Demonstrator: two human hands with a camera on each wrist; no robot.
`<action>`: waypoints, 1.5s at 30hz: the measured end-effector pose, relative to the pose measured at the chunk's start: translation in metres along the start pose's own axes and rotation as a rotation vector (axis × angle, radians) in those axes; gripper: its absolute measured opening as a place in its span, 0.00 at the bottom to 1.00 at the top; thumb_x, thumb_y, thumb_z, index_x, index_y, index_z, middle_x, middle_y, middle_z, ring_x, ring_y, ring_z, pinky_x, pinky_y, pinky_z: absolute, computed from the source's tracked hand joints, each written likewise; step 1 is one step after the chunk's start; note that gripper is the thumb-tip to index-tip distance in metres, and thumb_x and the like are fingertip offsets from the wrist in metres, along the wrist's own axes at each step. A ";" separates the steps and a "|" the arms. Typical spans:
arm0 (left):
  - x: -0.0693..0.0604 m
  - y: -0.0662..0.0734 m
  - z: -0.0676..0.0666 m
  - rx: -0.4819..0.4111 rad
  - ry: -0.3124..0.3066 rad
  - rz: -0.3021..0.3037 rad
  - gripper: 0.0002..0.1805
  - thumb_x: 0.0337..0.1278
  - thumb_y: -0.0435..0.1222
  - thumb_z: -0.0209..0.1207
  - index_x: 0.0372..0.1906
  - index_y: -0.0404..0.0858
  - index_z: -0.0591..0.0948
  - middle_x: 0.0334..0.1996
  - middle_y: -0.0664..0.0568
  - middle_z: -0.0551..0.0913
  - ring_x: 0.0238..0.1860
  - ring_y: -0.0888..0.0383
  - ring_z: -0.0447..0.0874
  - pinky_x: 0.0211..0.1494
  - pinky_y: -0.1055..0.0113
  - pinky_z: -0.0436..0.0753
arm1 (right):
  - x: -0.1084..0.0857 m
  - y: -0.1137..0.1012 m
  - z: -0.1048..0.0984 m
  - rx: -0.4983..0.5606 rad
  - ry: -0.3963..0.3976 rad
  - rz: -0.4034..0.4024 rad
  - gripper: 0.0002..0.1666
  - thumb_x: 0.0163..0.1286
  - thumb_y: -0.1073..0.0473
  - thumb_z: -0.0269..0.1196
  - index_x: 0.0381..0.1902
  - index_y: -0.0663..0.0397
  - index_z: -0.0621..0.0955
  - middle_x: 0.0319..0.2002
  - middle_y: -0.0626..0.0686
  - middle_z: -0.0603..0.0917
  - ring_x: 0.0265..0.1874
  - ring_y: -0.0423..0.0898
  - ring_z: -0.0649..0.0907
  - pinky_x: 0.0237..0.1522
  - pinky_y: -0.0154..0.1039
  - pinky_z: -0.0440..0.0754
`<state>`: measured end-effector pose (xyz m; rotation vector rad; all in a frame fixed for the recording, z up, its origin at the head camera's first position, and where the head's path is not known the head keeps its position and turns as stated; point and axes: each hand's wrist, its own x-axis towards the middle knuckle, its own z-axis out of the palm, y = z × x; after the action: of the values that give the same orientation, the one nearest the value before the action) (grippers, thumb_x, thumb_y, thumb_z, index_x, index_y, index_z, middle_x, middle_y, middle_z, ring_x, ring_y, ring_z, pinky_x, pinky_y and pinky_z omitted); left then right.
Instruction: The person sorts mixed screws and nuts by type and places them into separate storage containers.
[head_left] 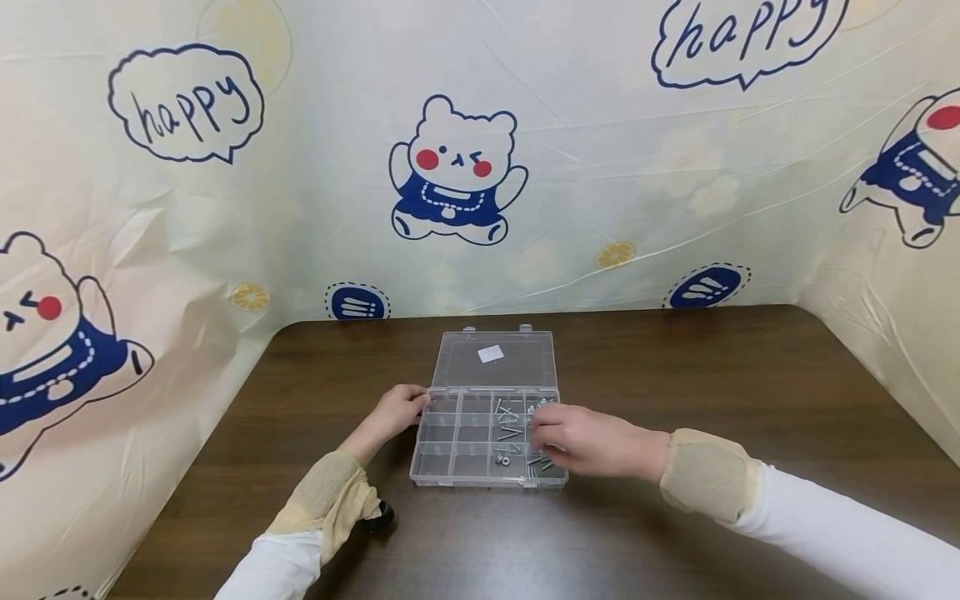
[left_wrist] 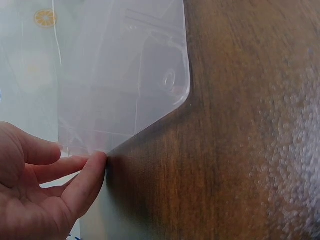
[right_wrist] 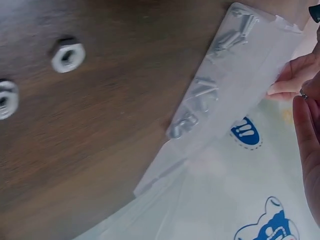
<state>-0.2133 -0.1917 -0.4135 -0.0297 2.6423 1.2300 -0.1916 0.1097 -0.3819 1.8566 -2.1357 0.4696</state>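
Note:
A clear plastic compartment box (head_left: 435, 448) lies on the table with its lid (head_left: 517, 358) folded open to the back. My left hand (head_left: 400, 411) holds the box's left edge near the hinge, thumb and fingertips at the rim in the left wrist view. Over the right-hand compartments, my right hand (head_left: 581, 437) pinches a small silver metal piece (right_wrist: 303, 94); its kind is too small to tell. Screws (head_left: 510, 432) and nuts (head_left: 502, 460) lie in the third column. More screws (head_left: 542, 464) lie in the right column, partly hidden by my hand. The two left columns show no parts.
Two hex nuts, one nut (right_wrist: 68, 56) whole and one nut (right_wrist: 6, 100) cut by the frame, show against the brown table (head_left: 675, 375) in the right wrist view. A white label (head_left: 491, 354) lies on the lid. Printed cloth (head_left: 585, 167) hangs behind and at both sides.

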 end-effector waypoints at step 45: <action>0.000 0.000 -0.001 -0.031 -0.020 0.008 0.18 0.65 0.27 0.43 0.53 0.17 0.68 0.49 0.29 0.74 0.50 0.40 0.75 0.46 0.59 0.82 | -0.026 -0.007 -0.024 -0.077 -0.475 0.302 0.08 0.52 0.70 0.62 0.22 0.51 0.79 0.20 0.43 0.71 0.19 0.37 0.69 0.21 0.28 0.74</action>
<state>-0.2131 -0.1928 -0.4129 -0.0115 2.6091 1.2668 -0.1808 0.1423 -0.3703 1.7389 -2.7171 -0.0073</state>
